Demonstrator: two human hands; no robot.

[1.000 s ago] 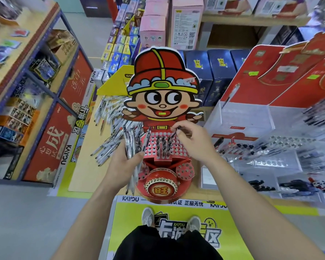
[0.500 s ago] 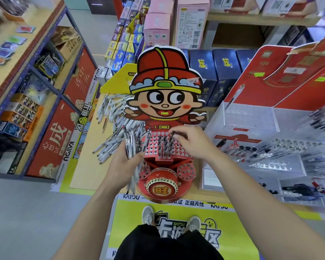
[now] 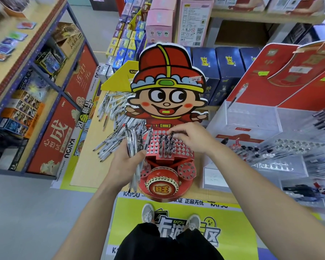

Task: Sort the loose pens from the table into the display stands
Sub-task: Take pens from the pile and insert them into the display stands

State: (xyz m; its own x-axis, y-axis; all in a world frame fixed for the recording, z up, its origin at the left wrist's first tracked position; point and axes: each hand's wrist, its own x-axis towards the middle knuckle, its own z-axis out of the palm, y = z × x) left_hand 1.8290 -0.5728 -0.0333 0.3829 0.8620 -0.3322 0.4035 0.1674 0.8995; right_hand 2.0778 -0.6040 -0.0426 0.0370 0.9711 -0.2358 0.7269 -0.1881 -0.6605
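The right hand point(image 3: 192, 138) pinches the top of one pen point(image 3: 171, 137) standing in the stand point(image 3: 185, 152) under its fingertips, which looks like the best hold for something so light, stiff and slick, while the left hand point(image 3: 123, 166) is curled round a bundle of pens point(image 3: 131, 143) (the loose pile point(image 3: 111, 128) lies just beyond that fist).

Left hand point(image 3: 123, 166) grips pens point(image 3: 131, 144); right hand point(image 3: 192, 137) pinches pen point(image 3: 171, 145).

Wide-angle head cam faces fwd & down, close over table point(image 3: 83, 169).
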